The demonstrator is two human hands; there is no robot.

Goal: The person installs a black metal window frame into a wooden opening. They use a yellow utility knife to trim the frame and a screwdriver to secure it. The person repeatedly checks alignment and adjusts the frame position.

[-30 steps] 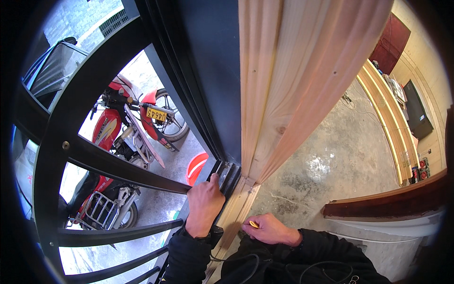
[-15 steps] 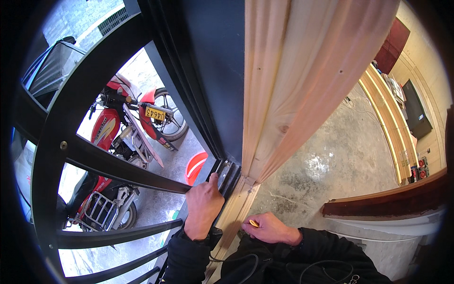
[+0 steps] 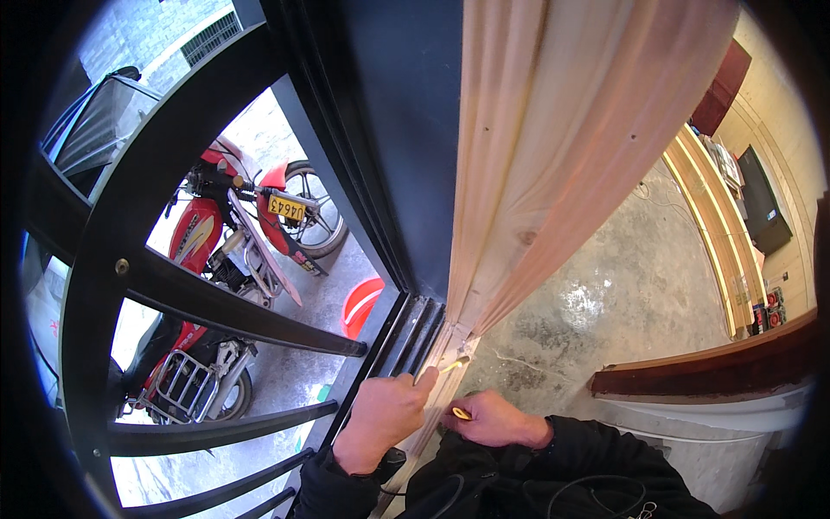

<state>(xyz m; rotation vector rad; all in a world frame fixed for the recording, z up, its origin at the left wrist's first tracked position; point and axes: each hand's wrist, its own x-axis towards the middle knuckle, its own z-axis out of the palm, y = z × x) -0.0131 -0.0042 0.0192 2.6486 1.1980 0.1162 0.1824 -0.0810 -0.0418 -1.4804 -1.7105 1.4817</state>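
My left hand (image 3: 385, 419) is closed and reaches over the black window frame sill (image 3: 415, 324) to the bare wooden sill trim (image 3: 424, 415). From its fingertips sticks out a slim yellowish-white piece with a darker end (image 3: 455, 365), lying over the trim near the foot of the upright wooden casing (image 3: 510, 216). Its exact kind is too small to tell. Close beside the trim, my right hand (image 3: 500, 419) is closed round a small yellow object (image 3: 462, 413). Only one rounded end of that shows; the fingers hide the rest.
Black metal bars (image 3: 242, 303) curve across the left, with a red motorcycle (image 3: 216, 242) and a red bucket (image 3: 359, 307) beyond. On the right are a concrete floor (image 3: 605, 294), stacked boards (image 3: 718, 233) and a dark red-brown curved edge (image 3: 692, 372). A black cable (image 3: 596, 484) lies across my clothing.
My left hand has come off the corner of the black sill, moving nearer me and right to the wooden trim. The slim yellowish piece now shows at its fingertips. My right hand has barely moved.
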